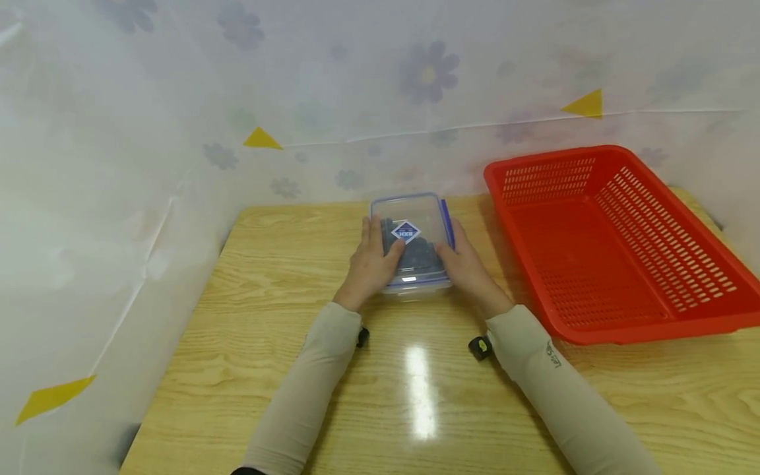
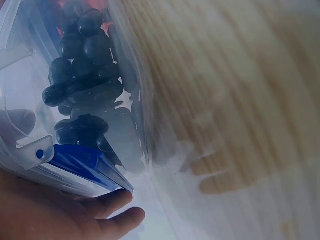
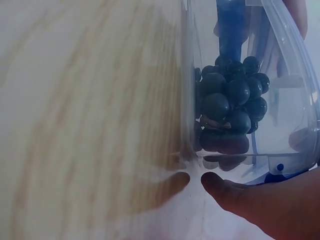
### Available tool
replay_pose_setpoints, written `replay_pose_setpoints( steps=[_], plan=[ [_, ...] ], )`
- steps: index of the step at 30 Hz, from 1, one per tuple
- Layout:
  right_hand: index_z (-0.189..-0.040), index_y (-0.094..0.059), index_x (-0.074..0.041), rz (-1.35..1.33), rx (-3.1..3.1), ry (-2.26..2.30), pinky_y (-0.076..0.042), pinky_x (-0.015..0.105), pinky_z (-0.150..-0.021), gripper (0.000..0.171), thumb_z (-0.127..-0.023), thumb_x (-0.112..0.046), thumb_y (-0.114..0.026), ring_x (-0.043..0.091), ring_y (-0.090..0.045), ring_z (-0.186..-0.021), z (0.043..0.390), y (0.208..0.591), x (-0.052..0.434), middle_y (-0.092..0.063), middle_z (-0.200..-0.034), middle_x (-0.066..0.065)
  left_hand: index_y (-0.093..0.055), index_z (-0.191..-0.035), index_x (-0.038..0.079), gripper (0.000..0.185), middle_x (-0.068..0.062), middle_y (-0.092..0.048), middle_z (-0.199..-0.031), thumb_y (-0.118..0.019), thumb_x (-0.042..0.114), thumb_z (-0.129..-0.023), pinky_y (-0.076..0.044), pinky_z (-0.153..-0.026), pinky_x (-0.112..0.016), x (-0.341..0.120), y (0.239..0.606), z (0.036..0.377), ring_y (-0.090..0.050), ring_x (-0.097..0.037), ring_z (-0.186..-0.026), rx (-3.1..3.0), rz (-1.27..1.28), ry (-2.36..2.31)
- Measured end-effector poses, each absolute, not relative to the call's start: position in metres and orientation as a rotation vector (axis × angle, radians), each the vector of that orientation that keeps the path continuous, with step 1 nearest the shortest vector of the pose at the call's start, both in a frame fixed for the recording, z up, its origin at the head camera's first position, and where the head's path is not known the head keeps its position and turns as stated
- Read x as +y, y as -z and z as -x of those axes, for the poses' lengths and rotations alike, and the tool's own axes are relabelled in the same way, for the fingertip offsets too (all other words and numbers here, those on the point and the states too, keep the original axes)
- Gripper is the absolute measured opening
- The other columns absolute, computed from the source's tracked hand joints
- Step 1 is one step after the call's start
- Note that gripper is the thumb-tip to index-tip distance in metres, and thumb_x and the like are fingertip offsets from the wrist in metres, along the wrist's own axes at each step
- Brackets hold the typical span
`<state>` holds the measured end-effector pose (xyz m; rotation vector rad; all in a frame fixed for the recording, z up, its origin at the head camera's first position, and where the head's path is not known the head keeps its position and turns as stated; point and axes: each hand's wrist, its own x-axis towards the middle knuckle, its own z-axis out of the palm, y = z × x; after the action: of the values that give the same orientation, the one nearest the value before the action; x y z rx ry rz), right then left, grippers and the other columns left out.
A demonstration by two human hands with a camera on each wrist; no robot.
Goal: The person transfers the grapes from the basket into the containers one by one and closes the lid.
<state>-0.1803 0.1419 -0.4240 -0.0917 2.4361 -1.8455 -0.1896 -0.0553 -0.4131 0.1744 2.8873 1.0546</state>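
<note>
A clear plastic food container (image 1: 423,210) with a blue-rimmed lid lies on the table, a diamond-shaped blue and white label (image 1: 406,231) on its top. Dark grapes (image 3: 237,92) are bunched inside it. My left hand (image 1: 371,264) grips its left side, thumb over the lid. On the other side, my right hand (image 1: 470,267) holds it with the thumb at the lid's edge. A blue side clip (image 2: 82,162) slants outward above the left fingers in the left wrist view. Another blue clip (image 1: 448,224) runs along the right edge, beside the right fingers.
To the right of the container stands a red plastic basket (image 1: 552,310) with slotted walls. The wood-grain table (image 1: 255,330) reflects light in front of me. Behind it hangs a flowered white sheet (image 1: 332,86) bearing yellow triangles.
</note>
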Motion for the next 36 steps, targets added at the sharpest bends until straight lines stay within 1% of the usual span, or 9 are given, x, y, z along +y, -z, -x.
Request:
replay_pose_setpoints(
  steps=[4,9,14,17,21,27,31,36],
  plan=[
    [-0.164,0.0,-0.011,0.043,2.396,1.836,-0.008,0.05,-0.121,0.069,-0.106,-0.014,-0.039,0.032,-0.011,-0.152,0.179,0.4209,0.1412,-0.011,-0.167,0.018,-0.003,-0.163,0.007,0.08,-0.015,0.007,-0.167,-0.041,0.048,-0.107,-0.022,-0.116,-0.057,-0.055,0.4121,0.1894,-0.018,-0.043,-0.148,2.873,-0.196,-1.072],
    [-0.163,0.005,-0.012,0.05,2.408,1.781,-0.005,0.049,-0.121,0.07,-0.107,-0.014,-0.036,0.03,-0.004,-0.153,0.1778,0.4172,0.1401,-0.004,-0.169,0.014,-0.002,-0.163,0.007,0.079,-0.014,0.008,-0.167,-0.04,0.047,-0.107,-0.023,-0.116,-0.057,-0.0548,0.412,0.1891,-0.019,-0.042,-0.148,2.877,-0.197,-1.055],
    [-0.162,0.005,-0.008,0.075,2.453,1.753,-0.005,0.048,-0.121,0.069,-0.106,-0.012,-0.035,0.03,-0.004,-0.153,0.1774,0.4165,0.1378,-0.004,-0.168,0.016,-0.002,-0.163,0.005,0.078,-0.015,0.008,-0.167,-0.04,0.046,-0.107,-0.024,-0.116,-0.058,-0.0553,0.4126,0.1891,-0.019,-0.043,-0.148,2.883,-0.205,-1.053],
    [-0.163,0.003,-0.008,0.087,2.469,1.75,-0.006,0.047,-0.121,0.068,-0.106,-0.011,-0.034,0.03,-0.006,-0.153,0.1786,0.4174,0.1368,-0.006,-0.168,0.017,-0.003,-0.163,0.005,0.078,-0.015,0.008,-0.167,-0.04,0.046,-0.107,-0.024,-0.115,-0.058,-0.0558,0.4131,0.1893,-0.02,-0.043,-0.148,2.888,-0.211,-1.049],
    [-0.163,0.003,-0.011,0.088,2.467,1.738,-0.006,0.047,-0.121,0.068,-0.106,-0.012,-0.034,0.028,-0.006,-0.153,0.1807,0.418,0.1366,-0.006,-0.168,0.014,-0.003,-0.162,0.005,0.078,-0.015,0.008,-0.167,-0.04,0.046,-0.107,-0.024,-0.115,-0.059,-0.0565,0.4132,0.1894,-0.02,-0.043,-0.148,2.887,-0.21,-1.053],
    [-0.163,0.0,-0.006,0.09,2.516,1.695,-0.006,0.046,-0.121,0.067,-0.106,-0.013,-0.035,0.031,-0.008,-0.152,0.1806,0.4166,0.1362,-0.009,-0.167,0.017,-0.004,-0.162,0.004,0.079,-0.016,0.007,-0.167,-0.041,0.046,-0.107,-0.024,-0.115,-0.058,-0.057,0.4127,0.1894,-0.021,-0.044,-0.147,2.885,-0.203,-1.063],
    [-0.163,0.001,-0.009,0.069,2.498,1.698,-0.006,0.046,-0.121,0.067,-0.107,-0.013,-0.035,0.03,-0.008,-0.153,0.1809,0.4178,0.1359,-0.008,-0.168,0.015,-0.003,-0.163,0.005,0.08,-0.015,0.008,-0.167,-0.041,0.047,-0.107,-0.025,-0.116,-0.057,-0.0572,0.4125,0.1891,-0.021,-0.044,-0.147,2.884,-0.196,-1.049],
    [-0.163,0.006,-0.015,0.035,2.396,1.731,-0.002,0.047,-0.121,0.069,-0.108,-0.017,-0.034,0.027,0.0,-0.153,0.1821,0.418,0.1405,0.001,-0.169,0.009,-0.001,-0.163,0.006,0.081,-0.015,0.008,-0.167,-0.04,0.05,-0.106,-0.024,-0.117,-0.053,-0.0556,0.4116,0.191,-0.021,-0.042,-0.148,2.91,-0.215,-0.943]
  ],
)
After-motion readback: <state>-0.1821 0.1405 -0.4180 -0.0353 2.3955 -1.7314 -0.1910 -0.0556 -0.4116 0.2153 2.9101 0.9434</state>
